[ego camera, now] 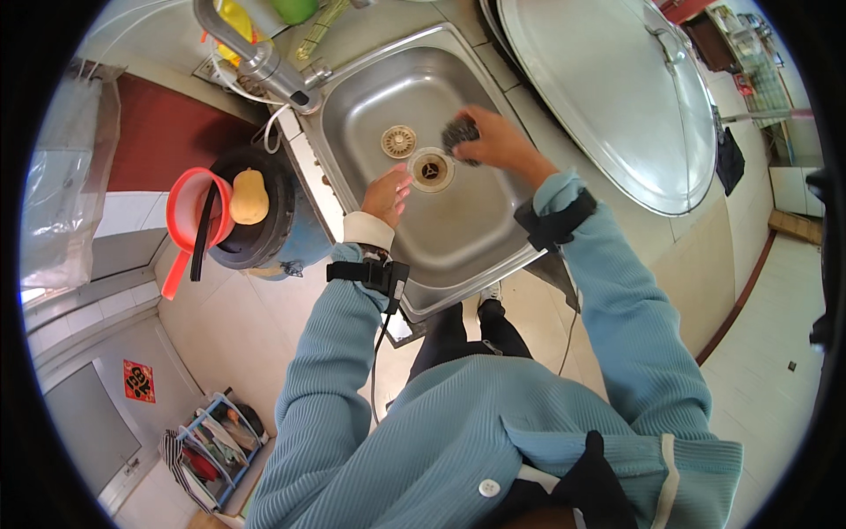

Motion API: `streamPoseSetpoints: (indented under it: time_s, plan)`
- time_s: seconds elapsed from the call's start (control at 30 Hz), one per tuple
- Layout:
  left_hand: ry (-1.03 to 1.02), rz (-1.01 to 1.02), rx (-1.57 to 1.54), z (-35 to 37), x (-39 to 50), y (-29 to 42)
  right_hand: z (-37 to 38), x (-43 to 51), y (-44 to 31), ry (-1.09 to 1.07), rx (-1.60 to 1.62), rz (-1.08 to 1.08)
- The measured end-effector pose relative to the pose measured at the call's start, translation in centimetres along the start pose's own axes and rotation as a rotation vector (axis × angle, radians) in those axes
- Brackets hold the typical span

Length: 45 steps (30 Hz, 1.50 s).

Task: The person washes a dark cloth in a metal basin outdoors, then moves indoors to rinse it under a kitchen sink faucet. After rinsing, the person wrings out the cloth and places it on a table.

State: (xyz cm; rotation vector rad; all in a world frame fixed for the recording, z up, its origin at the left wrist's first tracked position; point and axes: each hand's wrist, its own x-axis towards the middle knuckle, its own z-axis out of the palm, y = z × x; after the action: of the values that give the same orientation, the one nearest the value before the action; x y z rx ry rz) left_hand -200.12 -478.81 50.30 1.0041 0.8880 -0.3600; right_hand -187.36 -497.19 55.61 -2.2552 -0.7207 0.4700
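My right hand (pixel 496 140) grips a dark steel wool scrubber (pixel 461 139) above the basin of a stainless steel sink (pixel 456 244). Below and beside it is the round drain opening (pixel 430 170), with a metal rim and a cross-shaped piece inside. The drain's strainer basket (pixel 398 141) lies separately on the basin floor, up and left of the opening. My left hand (pixel 386 195) hovers by the left side of the drain rim, its fingers loosely spread and nothing visible in them. Whether its fingertips touch the rim I cannot tell.
A faucet (pixel 281 76) rises at the sink's upper left corner. To the right leans a large metal lid (pixel 608 86). Left of the sink, a lidded blue barrel (pixel 301 225) carries a butternut squash (pixel 249 197) and a red-rimmed dipper (pixel 228 198).
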Motion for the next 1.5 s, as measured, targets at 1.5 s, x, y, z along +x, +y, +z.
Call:
streamPoseSetpoints:
  time_s: [1.5]
  plan:
    - [-1.833,0.007,1.983,55.4,-49.2,-78.7,20.0,-141.9,-12.7,3.016,-0.437,1.574]
